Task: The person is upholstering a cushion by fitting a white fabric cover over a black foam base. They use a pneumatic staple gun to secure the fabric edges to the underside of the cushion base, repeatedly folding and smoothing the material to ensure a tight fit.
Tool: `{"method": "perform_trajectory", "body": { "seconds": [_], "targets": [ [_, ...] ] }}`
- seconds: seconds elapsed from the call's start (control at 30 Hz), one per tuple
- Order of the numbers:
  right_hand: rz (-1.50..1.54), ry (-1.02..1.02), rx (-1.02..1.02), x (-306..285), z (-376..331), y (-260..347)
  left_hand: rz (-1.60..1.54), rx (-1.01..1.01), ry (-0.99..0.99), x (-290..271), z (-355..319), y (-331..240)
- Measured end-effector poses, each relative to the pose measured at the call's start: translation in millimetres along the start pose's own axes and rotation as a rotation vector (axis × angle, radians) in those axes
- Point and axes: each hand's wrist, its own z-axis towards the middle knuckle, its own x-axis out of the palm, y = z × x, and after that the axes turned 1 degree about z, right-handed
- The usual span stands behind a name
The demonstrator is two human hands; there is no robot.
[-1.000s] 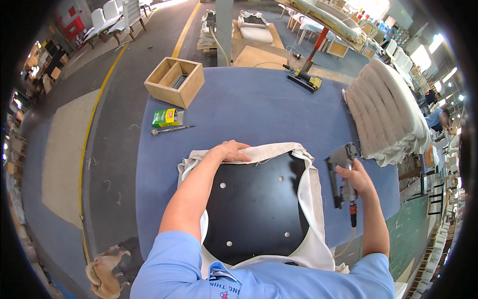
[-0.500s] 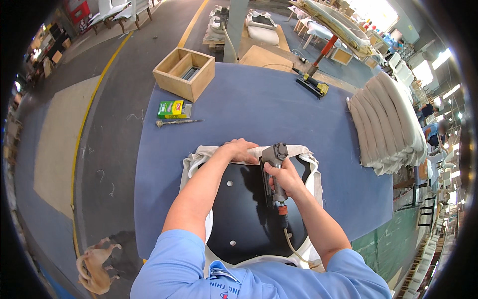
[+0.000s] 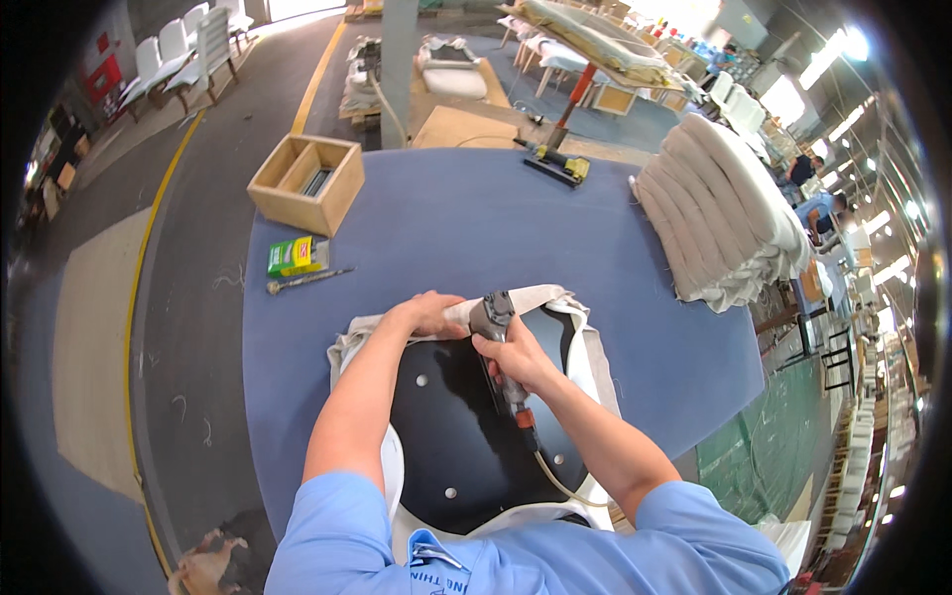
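A chair seat with a black panel (image 3: 446, 426) lies face down in front of me, pale beige fabric (image 3: 540, 296) folded over its rim. At its far edge, my left hand (image 3: 428, 315) presses the fabric down with its fingers closed over the fold. My right hand (image 3: 514, 357) is wrapped around the grip of a grey pneumatic staple gun (image 3: 493, 315). The gun's head is over the fabric edge, right beside the left fingers. An air hose (image 3: 555, 478) runs from the handle back toward my body. The nose's contact point is hidden.
On the blue table (image 3: 426, 218) are a wooden divided box (image 3: 315, 210), a green-yellow staple box (image 3: 291, 258), a screwdriver-like tool (image 3: 309, 281), another staple gun (image 3: 555, 165) and a tall stack of beige cushions (image 3: 719, 213). A dog (image 3: 208, 563) lies on the floor at lower left.
The whole view has swung, shifting the table and its things leftward in the picture. Both hands stay at the seat's far edge, and the staple gun remains in the right hand.
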Motion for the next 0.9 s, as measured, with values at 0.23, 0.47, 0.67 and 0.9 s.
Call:
{"method": "perform_trajectory", "body": {
  "seconds": [0.23,0.47,0.67,0.9],
  "targets": [
    [-0.042,-0.295,0.071,-140,-76,-24,0.231,0.026,-0.685,64,-55,-29],
    [0.224,-0.466,0.202,-317,-112,-131,-0.169,-0.068,-1.235,152,-192,-19],
    [0.211,-0.666,0.307,-386,-115,-201,-0.56,-0.592,-0.893,169,-213,5],
    [-0.397,-0.771,-0.207,-301,-74,-195,-0.688,-0.531,-0.893,149,-182,-34]
  ]
}}
